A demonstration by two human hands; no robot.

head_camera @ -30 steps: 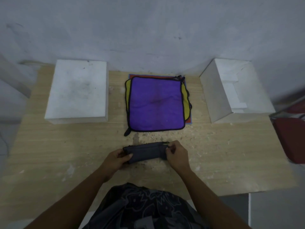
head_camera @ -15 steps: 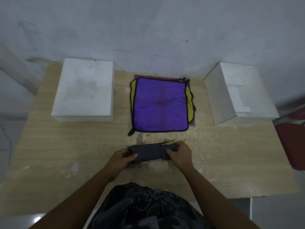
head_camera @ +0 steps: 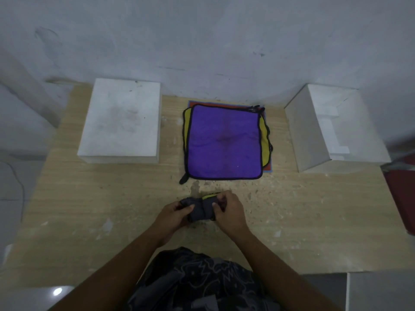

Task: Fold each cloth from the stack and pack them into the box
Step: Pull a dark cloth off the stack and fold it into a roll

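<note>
A dark grey cloth point(head_camera: 200, 209) with a yellow inner side is bunched into a small folded bundle on the wooden table point(head_camera: 89, 198), near its front middle. My left hand point(head_camera: 174, 213) grips its left end and my right hand point(head_camera: 229, 211) grips its right end, the two hands close together. Behind it lies the stack of flat cloths point(head_camera: 224, 142), a purple one on top with yellow, orange and blue edges showing underneath. An open white box point(head_camera: 332, 131) stands at the back right; I see only white inserts inside it.
A white box lid or closed box point(head_camera: 121, 120) lies at the back left. A grey wall runs right behind the table. A red object point(head_camera: 402, 194) sits past the right edge. The tabletop is speckled with crumbs near the stack.
My hands have come together, folding the long grey strip in half into a short bundle. The view has shifted slightly; the stack and boxes have not moved.
</note>
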